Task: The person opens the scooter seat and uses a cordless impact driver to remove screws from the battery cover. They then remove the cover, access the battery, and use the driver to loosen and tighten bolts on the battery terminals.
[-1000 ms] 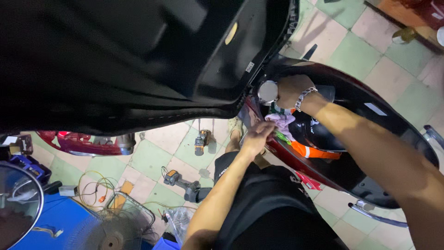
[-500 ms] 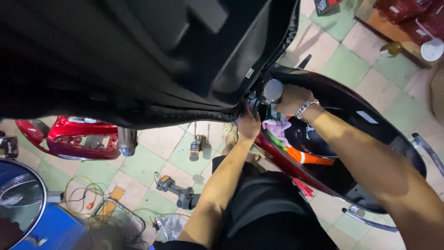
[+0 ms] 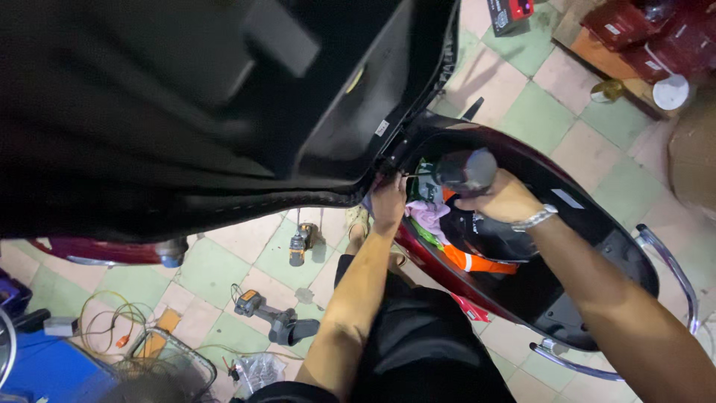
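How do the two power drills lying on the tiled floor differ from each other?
The farther drill lies near the person's foot, with an orange and black body pointing roughly up the picture. The nearer drill is darker and greyer and lies slanted, its orange end toward the wires on the left. The nearer one looks larger. Both lie untouched on the floor, away from both hands.

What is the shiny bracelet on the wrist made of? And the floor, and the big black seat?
The bracelet on the right hand looks like silvery metal: it glints and shows links. The floor seems to be glazed ceramic tile, in green and pinkish squares with grout lines. The seat underside looks like matt black moulded plastic, though it is dark and hard to judge.
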